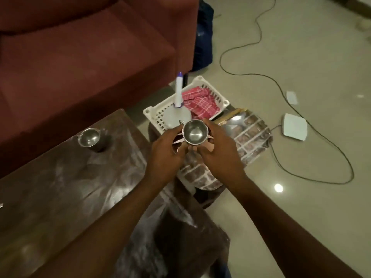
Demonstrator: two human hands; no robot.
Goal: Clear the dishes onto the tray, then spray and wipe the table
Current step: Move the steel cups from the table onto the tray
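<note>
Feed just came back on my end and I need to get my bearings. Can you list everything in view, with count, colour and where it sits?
steel cup: 1, silver, held in both hands above the tray
steel cup on table: 1, silver, far end of the table
table: 1, dark brown, smeared, lower left
tray: 1, shiny, brick-patterned, right of the table
basket: 1, white, beyond the tray
spray bottle: 1, white with purple tip, in the basket
cloth: 1, red checked, in the basket
sofa: 1, maroon, behind the table
cable: 1, dark, on the floor
white device: 1, floor, right
left hand: 1, on the cup
right hand: 1, on the cup
</note>
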